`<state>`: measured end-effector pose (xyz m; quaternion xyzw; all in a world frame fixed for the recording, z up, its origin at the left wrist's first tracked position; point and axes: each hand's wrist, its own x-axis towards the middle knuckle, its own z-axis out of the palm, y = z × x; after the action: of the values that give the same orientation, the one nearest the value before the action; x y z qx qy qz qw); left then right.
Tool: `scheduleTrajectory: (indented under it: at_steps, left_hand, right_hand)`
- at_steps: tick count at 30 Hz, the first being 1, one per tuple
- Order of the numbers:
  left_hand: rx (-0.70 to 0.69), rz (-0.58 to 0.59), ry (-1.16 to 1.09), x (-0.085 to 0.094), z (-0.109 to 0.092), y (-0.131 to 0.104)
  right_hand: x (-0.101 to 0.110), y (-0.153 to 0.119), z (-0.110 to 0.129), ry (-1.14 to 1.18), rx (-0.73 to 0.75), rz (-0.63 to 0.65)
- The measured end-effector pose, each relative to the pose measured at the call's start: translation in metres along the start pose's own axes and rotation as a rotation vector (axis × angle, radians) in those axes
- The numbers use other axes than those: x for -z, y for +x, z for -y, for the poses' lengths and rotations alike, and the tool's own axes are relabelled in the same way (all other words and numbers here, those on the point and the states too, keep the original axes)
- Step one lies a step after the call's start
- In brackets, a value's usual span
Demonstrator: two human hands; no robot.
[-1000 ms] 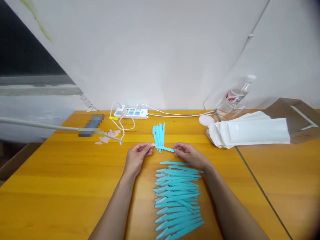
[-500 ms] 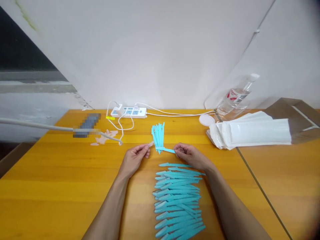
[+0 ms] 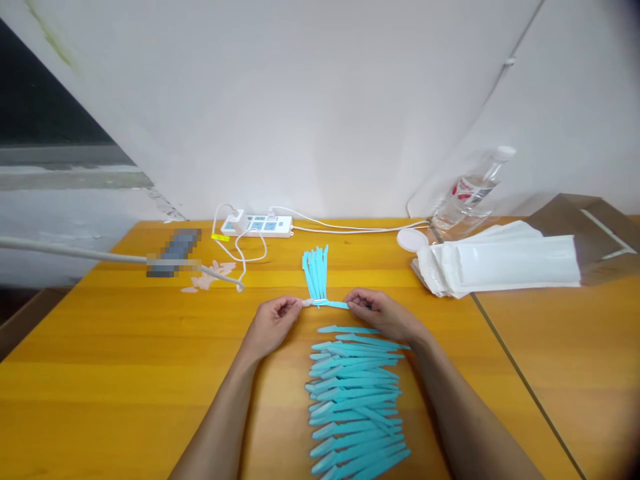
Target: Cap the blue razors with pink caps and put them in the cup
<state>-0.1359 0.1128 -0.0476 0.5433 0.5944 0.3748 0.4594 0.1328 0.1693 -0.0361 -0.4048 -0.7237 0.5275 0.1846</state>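
My right hand (image 3: pixel 373 308) pinches the handle of a light-blue eyebrow razor (image 3: pixel 338 305), its blade end pointing left. From the other side my left hand (image 3: pixel 276 322) grips a small pale blade cover (image 3: pixel 307 303) between thumb and fingers. The cover meets the razor's blade end; how far it is over the blade I cannot tell. Just behind them several blue razors (image 3: pixel 315 272) lie side by side, pointing away from me. Nearer to me a long column of similar razors (image 3: pixel 355 400) lies crosswise between my forearms.
Pale covers (image 3: pixel 205 278) lie loose at the left beside a blurred dark object (image 3: pixel 175 252). A white power strip (image 3: pixel 265 226) with cables sits by the wall. To the right are a round white lid (image 3: pixel 412 239), a plastic bottle (image 3: pixel 470 190), white packets (image 3: pixel 520 260) and a cardboard box (image 3: pixel 585 227).
My left hand has moved slightly right and down, bringing the cover from apart to against the razor's blade end. My right hand has stayed nearly still.
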Motion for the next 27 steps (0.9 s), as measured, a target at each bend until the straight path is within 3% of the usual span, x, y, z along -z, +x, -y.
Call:
scheduleTrajectory:
  at_steps: [4,12,16,19,23,25,27]
  left_hand:
    - [0.014,-0.025,0.035,0.003,-0.001,0.000]
    - [-0.044,0.106,0.087,-0.013,-0.014,-0.006]
    - [-0.111,0.280,0.115,-0.008,-0.020,-0.013]
    - [-0.089,0.390,0.124,-0.007,-0.022,-0.019]
    - [-0.040,0.438,0.141,-0.006,-0.024,-0.023]
    - [-0.010,0.412,0.130,-0.002,-0.023,-0.022]
    - [-0.001,0.312,0.134,0.006,-0.018,-0.019]
  right_hand:
    - [0.001,0.000,0.001,-0.006,0.011,0.001]
    - [-0.004,-0.002,0.008,-0.019,0.046,0.036]
    - [0.007,-0.008,0.012,-0.126,0.036,0.174]
    - [0.016,-0.013,0.015,-0.212,0.015,0.300]
    - [0.023,-0.020,0.016,-0.277,-0.097,0.375]
    - [0.024,-0.017,0.018,-0.316,-0.119,0.318]
    - [0.022,-0.005,0.022,-0.381,-0.130,0.108]
